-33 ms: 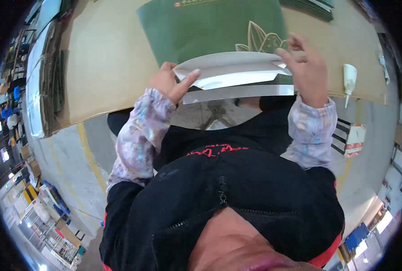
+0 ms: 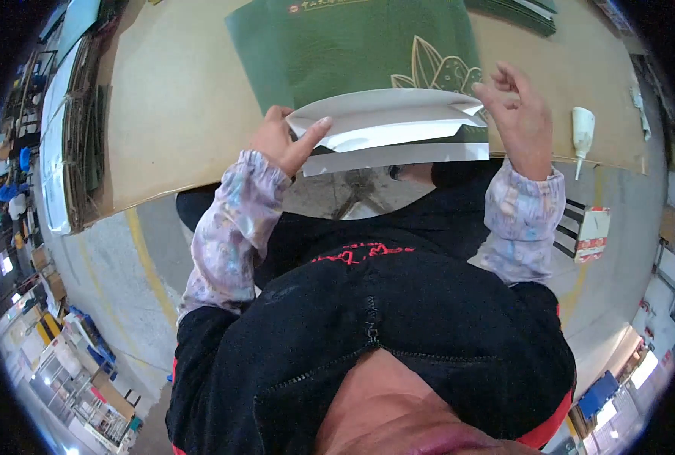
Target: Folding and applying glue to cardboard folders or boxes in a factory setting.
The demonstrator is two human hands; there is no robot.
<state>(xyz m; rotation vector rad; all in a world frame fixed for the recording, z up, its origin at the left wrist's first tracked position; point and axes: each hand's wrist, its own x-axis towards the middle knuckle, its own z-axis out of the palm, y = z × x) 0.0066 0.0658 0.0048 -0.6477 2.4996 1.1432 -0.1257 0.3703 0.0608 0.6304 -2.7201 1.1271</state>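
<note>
A green paper bag point(image 2: 352, 61) with gold line drawings lies flat on the table. Its near end gapes, showing white folded paper flaps point(image 2: 387, 125) that stick out toward me past the table edge. At the left corner of this end, my left hand point(image 2: 284, 140) pinches the paper, thumb on the inside and fingers behind. My right hand point(image 2: 518, 117) is at the right corner, its fingers apart and partly curled. The right thumb tip is at the paper's edge; whether it touches cannot be made out.
To the right stands a white glue bottle point(image 2: 583, 133), nozzle toward me, near the table edge. Stacked green sheets point(image 2: 87, 144) line the table's left side, and another green stack point(image 2: 516, 14) lies at the far right. A small rack point(image 2: 591, 233) is below at right.
My right hand has moved slightly outward from the right corner, its fingers spreading a little more. The left hand keeps its grip, and the bag sits slightly further left in view.
</note>
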